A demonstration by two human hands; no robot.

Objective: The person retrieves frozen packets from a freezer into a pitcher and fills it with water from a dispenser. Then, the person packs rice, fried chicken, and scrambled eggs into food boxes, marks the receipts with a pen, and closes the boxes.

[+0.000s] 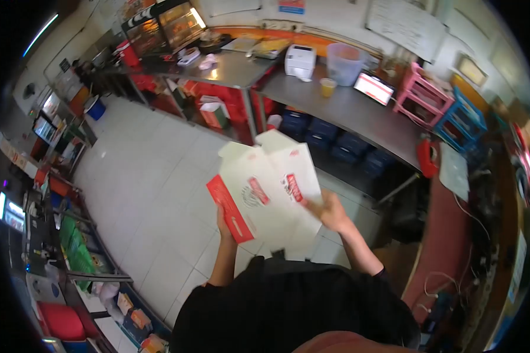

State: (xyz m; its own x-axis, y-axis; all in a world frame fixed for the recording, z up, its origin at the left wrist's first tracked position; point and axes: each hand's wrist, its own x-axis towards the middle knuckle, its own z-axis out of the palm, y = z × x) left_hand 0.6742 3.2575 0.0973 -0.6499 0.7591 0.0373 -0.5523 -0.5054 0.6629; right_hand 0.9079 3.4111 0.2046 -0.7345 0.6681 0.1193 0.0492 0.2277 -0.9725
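A flattened cardboard box (271, 191), white with red print and a red strip along its left side, is held up in front of my body. At the red strip's lower edge, my left hand (224, 222) grips the cardboard, its fingers mostly hidden behind it. On the opposite edge my right hand (328, 212) is closed on the white panel, thumb on the printed face. Flaps stick up at the far end of the box.
Ahead stands a metal counter (347, 112) with a white printer (300, 61), a clear bucket (344, 63), a cup (328, 87) and a lit tablet (373, 88). Pink rack (421, 97) and blue rack (460, 120) are at right. Tiled floor (153, 170) lies below.
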